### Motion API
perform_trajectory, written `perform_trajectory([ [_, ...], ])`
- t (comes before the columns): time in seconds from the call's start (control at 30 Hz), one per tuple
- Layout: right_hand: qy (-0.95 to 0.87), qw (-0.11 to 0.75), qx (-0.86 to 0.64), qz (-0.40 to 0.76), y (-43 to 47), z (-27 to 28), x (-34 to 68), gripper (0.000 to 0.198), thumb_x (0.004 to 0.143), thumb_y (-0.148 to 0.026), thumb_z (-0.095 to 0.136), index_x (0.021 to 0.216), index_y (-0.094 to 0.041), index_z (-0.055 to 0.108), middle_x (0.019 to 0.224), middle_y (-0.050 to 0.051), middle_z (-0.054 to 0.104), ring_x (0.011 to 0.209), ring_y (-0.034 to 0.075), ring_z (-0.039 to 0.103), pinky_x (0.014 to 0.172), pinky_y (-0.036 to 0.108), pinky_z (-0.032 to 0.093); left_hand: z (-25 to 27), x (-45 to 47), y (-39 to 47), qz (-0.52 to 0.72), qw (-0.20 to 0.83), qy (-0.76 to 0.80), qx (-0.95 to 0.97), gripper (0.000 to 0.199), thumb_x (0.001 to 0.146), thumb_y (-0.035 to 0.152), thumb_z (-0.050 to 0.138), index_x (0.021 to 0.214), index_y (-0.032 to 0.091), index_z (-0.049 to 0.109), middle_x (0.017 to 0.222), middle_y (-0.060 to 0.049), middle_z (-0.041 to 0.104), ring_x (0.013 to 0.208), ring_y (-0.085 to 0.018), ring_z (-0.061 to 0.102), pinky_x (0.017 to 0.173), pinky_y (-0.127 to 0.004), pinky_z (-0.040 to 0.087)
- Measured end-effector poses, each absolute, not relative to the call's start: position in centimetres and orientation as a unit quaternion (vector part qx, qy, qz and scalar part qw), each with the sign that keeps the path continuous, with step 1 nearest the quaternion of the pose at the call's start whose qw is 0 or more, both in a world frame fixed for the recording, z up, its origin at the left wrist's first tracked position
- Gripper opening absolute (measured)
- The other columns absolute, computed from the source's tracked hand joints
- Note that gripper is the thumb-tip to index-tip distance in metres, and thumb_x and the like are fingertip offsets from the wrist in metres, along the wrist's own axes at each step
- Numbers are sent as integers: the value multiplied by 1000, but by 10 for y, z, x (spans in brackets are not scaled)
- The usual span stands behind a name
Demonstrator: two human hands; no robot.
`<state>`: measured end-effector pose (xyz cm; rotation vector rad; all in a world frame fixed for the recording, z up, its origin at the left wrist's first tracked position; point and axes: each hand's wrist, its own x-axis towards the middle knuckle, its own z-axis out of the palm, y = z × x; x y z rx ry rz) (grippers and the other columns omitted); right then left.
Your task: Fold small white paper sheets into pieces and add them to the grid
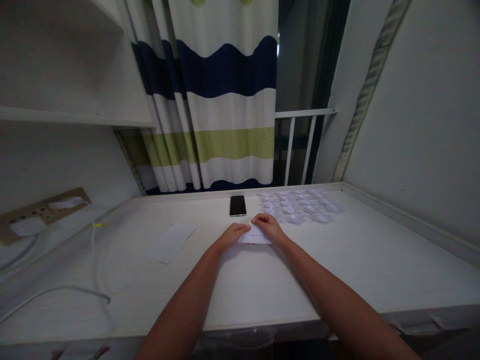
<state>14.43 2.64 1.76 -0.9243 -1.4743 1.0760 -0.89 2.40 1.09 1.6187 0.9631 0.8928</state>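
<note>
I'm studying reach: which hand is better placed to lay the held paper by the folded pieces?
Probably the right hand: it is nearer the folded pieces than the left hand; both hold the paper.

The white paper (254,239) is folded, with a straight edge running along its six o'clock side. Faint crease-like lines mark its middle (a touch of red shows at the lower edge). The left hand (235,235) grips it at nine o'clock, the right hand (270,228) at two, partly covering its sides, over the white counter (255,285).
</note>
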Motion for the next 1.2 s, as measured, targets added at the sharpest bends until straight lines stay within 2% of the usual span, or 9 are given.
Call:
perform_trajectory([
  [0.27, -567, 565, -388, 457, 27, 21, 145, 20, 56, -34, 61, 51, -16, 53, 49, -4, 45, 48, 8, 37, 46, 22, 25, 16, -5, 18, 392, 584, 363, 611, 39, 63, 48, 59, 66, 9, 63, 60, -3, 62, 58, -15, 57, 62, -30, 46],
  [0.43, -554, 565, -397, 465, 24, 24, 146, 21, 55, -34, 61, 50, -16, 52, 48, -4, 45, 48, 8, 37, 46, 22, 25, 16, -5, 18, 395, 587, 370, 602, 38, 62, 46, 61, 67, 8, 64, 60, -4, 63, 56, -15, 58, 64, -31, 48],
  [0.77, -532, 581, -400, 468, 25, 27, 147, 21, 54, -34, 61, 50, -16, 51, 46, -5, 44, 47, 8, 37, 45, 22, 25, 15, -4, 18, 420, 614, 348, 571, 39, 64, 44, 60, 72, 6, 62, 69, -8, 63, 68, -18, 59, 65, -33, 50],
  [0.87, -552, 576, -386, 463, 24, 27, 146, 23, 55, -36, 61, 49, -16, 50, 45, -5, 43, 47, 8, 36, 46, 21, 25, 15, -5, 20, 414, 597, 368, 580, 40, 65, 48, 58, 69, 8, 60, 62, -5, 60, 60, -15, 56, 58, -29, 48],
  [1.0, -598, 538, -363, 471, 22, 24, 144, 26, 55, -38, 62, 49, -16, 50, 45, -6, 43, 46, 7, 35, 45, 21, 25, 13, -6, 22, 395, 499, 403, 657, 39, 60, 49, 59, 55, 11, 57, 49, 2, 50, 48, -9, 44, 47, -21, 36],
  [1.1, -621, 512, -346, 483, 20, 23, 143, 26, 56, -39, 63, 51, -16, 52, 46, -5, 45, 46, 7, 37, 46, 21, 26, 13, -6, 22, 389, 450, 420, 685, 40, 59, 51, 58, 50, 11, 55, 46, 3, 45, 47, -8, 38, 44, -20, 28],
  [1.2, -626, 503, -337, 492, 18, 25, 143, 25, 56, -39, 63, 52, -16, 53, 48, -5, 48, 48, 8, 40, 48, 21, 27, 15, -5, 20, 384, 452, 415, 690, 42, 61, 52, 56, 50, 11, 55, 44, 3, 42, 46, -8, 36, 44, -21, 25],
])
